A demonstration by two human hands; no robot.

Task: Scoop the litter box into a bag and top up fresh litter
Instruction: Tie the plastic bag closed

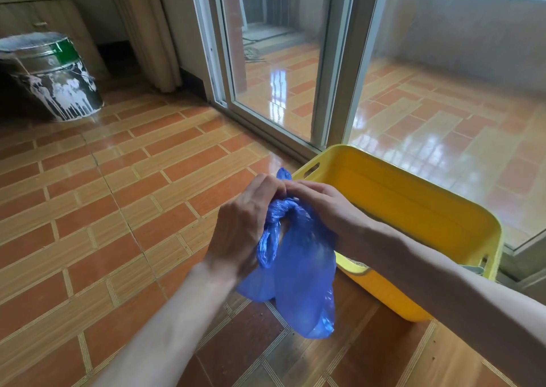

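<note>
Both hands pinch the blue bag's seemingly knotted neck.

Bright daylight, glossy floor glare

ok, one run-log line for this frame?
phase: tying | left hand + right hand: gripping twisted handles of blue plastic bag | yellow plastic litter box: right of bag

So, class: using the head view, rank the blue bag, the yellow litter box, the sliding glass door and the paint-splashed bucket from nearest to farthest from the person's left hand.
1. Blue bag: gripped by the left hand, touching it.
2. Yellow litter box: on the floor just to the right.
3. Sliding glass door: ahead, beyond the box.
4. Paint-splashed bucket: far left corner.
</note>
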